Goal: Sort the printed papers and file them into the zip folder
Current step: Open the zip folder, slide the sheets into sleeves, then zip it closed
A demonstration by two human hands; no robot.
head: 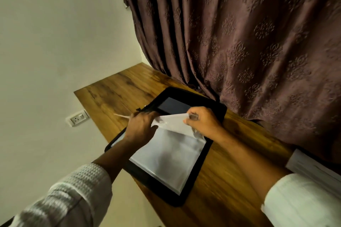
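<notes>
A black zip folder (191,188) lies open on the wooden table (228,186), its clear plastic sleeves (166,158) facing up. My left hand (142,127) holds a sheet of paper (120,115) whose edge sticks out to the left, at the mouth of a sleeve. My right hand (203,121) pinches the top edge of a clear sleeve (175,120) and lifts it away from the stack. The far half of the folder (173,105) shows a dark inner panel.
A stack of printed papers (313,166) lies at the right edge of the table. A heavy brown curtain (239,33) hangs behind the table and touches its back edge. A wall socket (77,118) sits on the cream wall to the left.
</notes>
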